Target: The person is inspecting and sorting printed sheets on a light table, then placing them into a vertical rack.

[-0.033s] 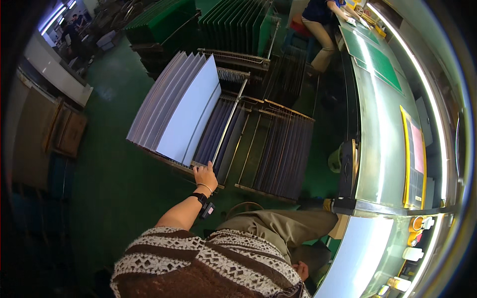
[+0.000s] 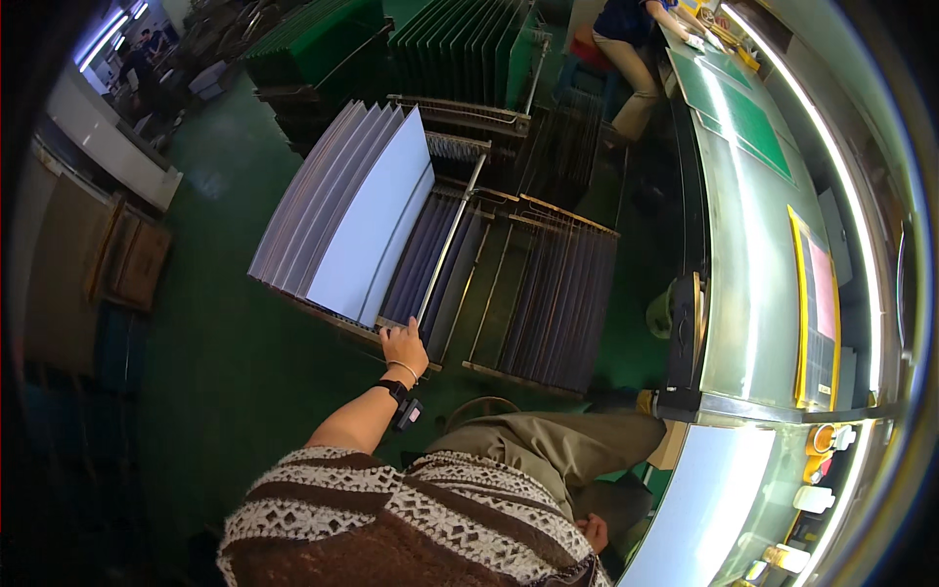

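My left hand (image 2: pixel 404 350) is at the near end of a drying rack. Its fingers are curled around the near end of the rack's metal rail (image 2: pixel 448 252), with one finger extended along it. Upright white panels (image 2: pixel 372 225) fill the left part of this rack, leaning in a row. Dark slats (image 2: pixel 421 249) run beside them, under the rail. My right hand (image 2: pixel 593 531) is low by my lap, partly hidden by my patterned sleeve. Too little of its fingers shows to say what it holds, if anything.
A second dark slatted rack (image 2: pixel 558 303) stands to the right. Green panels (image 2: pixel 465 54) fill racks behind. Along the right runs a glass-topped bench (image 2: pixel 734 293) with a yellow frame (image 2: pixel 800 313) and a white sheet (image 2: pixel 699 504). A co-worker (image 2: pixel 636 59) works at its far end.
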Available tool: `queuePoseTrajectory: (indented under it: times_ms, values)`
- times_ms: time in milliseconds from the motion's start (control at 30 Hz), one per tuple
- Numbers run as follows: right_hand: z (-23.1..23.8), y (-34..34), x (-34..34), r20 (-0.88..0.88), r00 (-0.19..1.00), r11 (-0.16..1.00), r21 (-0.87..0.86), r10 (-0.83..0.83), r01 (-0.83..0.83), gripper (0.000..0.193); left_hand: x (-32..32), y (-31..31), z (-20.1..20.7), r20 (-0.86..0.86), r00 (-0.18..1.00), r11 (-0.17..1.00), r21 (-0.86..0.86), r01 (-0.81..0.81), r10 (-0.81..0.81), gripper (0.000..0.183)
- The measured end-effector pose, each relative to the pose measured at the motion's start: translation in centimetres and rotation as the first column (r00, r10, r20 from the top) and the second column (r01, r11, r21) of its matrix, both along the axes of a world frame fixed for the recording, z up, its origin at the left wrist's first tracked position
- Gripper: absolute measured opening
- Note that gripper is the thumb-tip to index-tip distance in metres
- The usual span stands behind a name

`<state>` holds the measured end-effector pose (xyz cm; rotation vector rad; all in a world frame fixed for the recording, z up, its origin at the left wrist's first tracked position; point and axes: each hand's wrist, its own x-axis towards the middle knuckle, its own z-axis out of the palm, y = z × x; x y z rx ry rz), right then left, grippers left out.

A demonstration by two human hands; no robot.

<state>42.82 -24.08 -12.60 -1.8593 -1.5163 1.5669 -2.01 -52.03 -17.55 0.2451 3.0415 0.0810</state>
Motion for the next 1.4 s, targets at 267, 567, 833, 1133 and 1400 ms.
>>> queuePoseTrajectory:
  times_ms: [267,567,833,1133,1400]
  values:
    - [2.4,-0.4,-1.5,-0.07,0.995,0.998,0.019,0.066,-0.065,0.019,0.0,0.0,0.2,-0.063,0.998,1.0,0.005,0.007,-0.007,0.05]
    - [2.4,-0.4,-2.0,-0.095,0.995,1.0,0.011,0.028,-0.028,0.021,-0.1,0.7,1.4,-0.035,0.999,1.0,-0.019,-0.014,0.014,0.047]
    - [2.5,-0.2,-2.1,-0.034,0.999,1.0,0.009,0.008,-0.007,0.022,0.0,1.1,1.7,0.03,0.999,0.998,-0.063,-0.031,0.033,0.05]
    - [2.6,-0.3,-2.4,-0.103,0.994,1.0,0.015,-0.025,0.027,0.023,-1.2,2.4,2.4,0.081,0.988,0.99,-0.067,-0.126,0.131,0.054]
    - [3.0,-0.4,-3.1,-0.08,0.996,0.999,0.015,-0.031,0.032,0.022,-2.1,3.1,2.2,0.142,0.976,0.986,-0.053,-0.159,0.165,0.057]
